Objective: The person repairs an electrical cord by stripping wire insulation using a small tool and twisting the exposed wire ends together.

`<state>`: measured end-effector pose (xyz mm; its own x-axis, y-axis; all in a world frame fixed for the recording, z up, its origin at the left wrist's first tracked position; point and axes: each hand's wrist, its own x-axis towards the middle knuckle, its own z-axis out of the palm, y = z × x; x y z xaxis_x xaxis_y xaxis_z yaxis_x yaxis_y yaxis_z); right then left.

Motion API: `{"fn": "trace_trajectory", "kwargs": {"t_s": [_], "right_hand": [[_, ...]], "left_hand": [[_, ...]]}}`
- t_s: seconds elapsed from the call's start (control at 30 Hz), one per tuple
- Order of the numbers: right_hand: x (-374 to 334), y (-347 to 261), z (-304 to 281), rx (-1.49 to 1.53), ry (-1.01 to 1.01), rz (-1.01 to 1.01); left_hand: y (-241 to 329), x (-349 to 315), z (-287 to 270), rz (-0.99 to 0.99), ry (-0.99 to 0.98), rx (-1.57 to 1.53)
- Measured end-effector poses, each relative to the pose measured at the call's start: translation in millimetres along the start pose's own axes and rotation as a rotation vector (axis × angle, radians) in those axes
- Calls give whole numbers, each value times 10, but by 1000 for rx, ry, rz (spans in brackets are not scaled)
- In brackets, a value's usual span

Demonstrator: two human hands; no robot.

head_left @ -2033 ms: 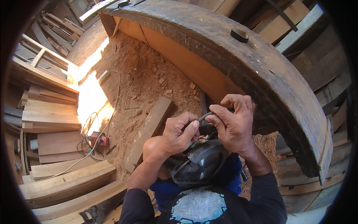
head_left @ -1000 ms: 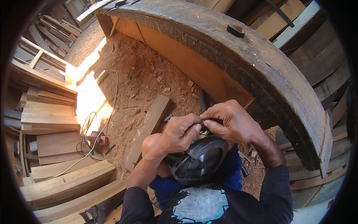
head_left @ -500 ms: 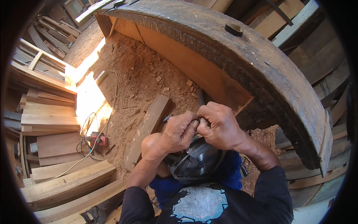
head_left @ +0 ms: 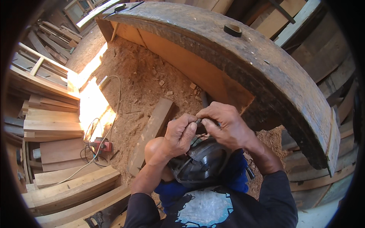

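My left hand [head_left: 180, 135] is closed, its thumb and forefinger pinching a small dark piece [head_left: 198, 122]. From the other side my right hand [head_left: 227, 127] pinches the same piece with its fingertips. The piece is mostly covered by the fingers, so its kind is unclear. Just below both hands, a dark, round-cased power tool [head_left: 201, 161] rests at my lap, against blue shorts [head_left: 237, 174]. A thin dark cord or wire shows under the right hand.
A heavy wooden bench [head_left: 213, 28] curves across the far side and right, a dark ring [head_left: 232, 30] on top. Sawdust covers the floor [head_left: 129, 72]. A plank [head_left: 150, 135] lies left of my hands, beyond it a red power tool [head_left: 102, 145], stacked boards [head_left: 55, 121] and a handsaw [head_left: 97, 220].
My right hand has shifted slightly left, its thumb and fingers less tightly bunched. The small dark piece between the fingertips shows more now, as does the power tool below.
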<state>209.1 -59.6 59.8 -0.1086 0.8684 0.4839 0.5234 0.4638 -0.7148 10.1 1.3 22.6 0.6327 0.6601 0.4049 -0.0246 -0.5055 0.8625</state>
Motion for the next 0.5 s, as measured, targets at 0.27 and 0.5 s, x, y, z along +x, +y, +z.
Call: {"fn": "trace_trajectory", "kwargs": {"t_s": [0.27,0.5], "right_hand": [[106,-1,-50,-280,121,-344],[9,77,-56,33,-28,-71]], "left_hand": [[-128,-52,33,-141,16,-329],[-27,10,-14,-130,-60,-292]]}}
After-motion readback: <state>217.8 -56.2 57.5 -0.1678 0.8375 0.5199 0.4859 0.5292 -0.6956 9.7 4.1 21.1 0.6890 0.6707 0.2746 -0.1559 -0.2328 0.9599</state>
